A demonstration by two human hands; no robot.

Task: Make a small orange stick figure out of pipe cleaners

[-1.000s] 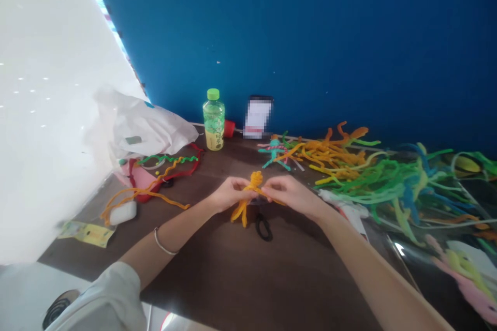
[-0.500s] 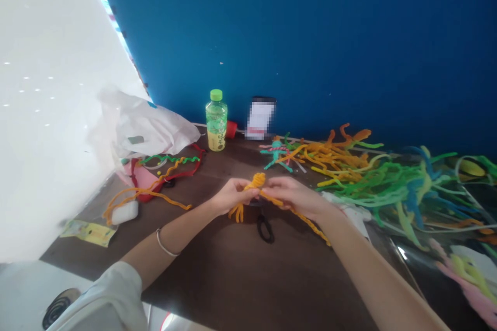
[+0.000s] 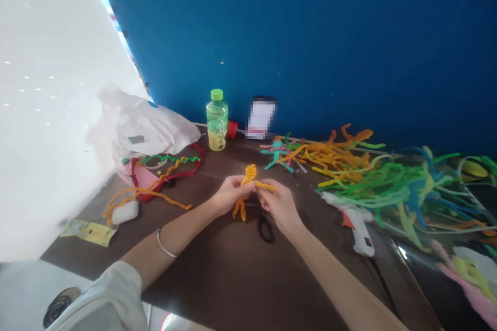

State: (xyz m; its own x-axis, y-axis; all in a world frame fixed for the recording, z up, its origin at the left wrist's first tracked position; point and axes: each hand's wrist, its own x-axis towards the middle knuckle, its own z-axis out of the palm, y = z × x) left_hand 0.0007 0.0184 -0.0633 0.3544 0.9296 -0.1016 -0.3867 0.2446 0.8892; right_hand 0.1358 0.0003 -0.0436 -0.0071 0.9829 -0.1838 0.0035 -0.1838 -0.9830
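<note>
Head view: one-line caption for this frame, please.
The left hand and right hand hold an orange pipe-cleaner figure over a dark wooden table, a white glue gun nearby.

We looked from the person's head, forward and down across a dark worktop (image 3: 233, 274) toward a blue wall (image 3: 310, 41). The view sat close, tilted slightly, with the left hand (image 3: 229, 195), right hand (image 3: 280, 206) and orange pipe-cleaner figure (image 3: 250, 176) just below the middle of the frame.
</note>
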